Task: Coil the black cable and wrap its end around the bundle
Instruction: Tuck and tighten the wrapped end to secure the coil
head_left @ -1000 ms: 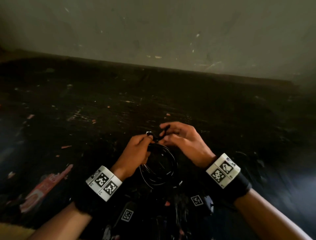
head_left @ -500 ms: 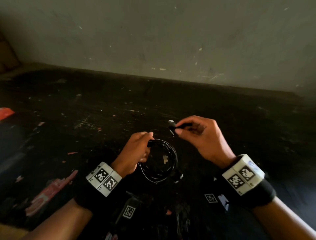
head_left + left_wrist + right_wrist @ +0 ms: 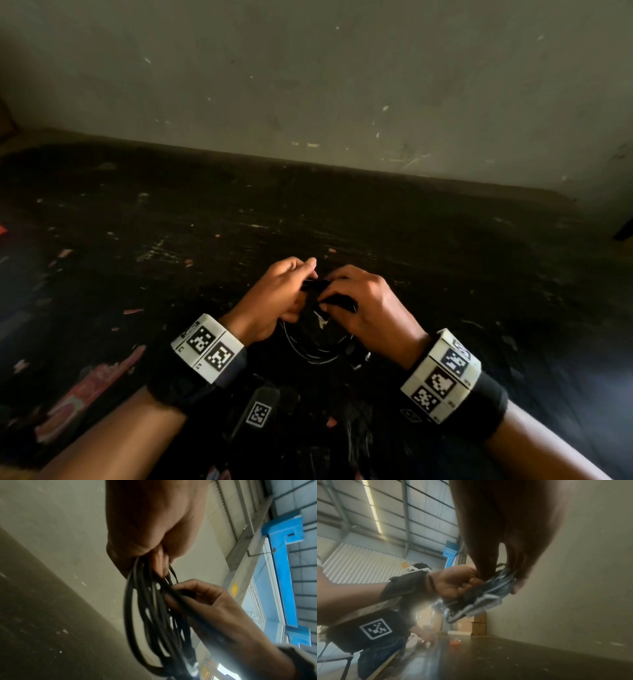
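Left hand [image 3: 274,296] grips the top of the coiled black cable [image 3: 317,346]; right hand [image 3: 368,306] pinches its free end just beside, loops hanging toward the person above the table [image 3: 445,260].

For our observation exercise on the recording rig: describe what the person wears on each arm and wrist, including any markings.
Both forearms are bare, with no sleeves. Each wrist carries a black fabric band, the left wrist band and the right wrist band. On each sits a white blocky cuff, the left cuff and the right cuff, printed with black-and-white square tag markers. The hands are bare: no gloves show.
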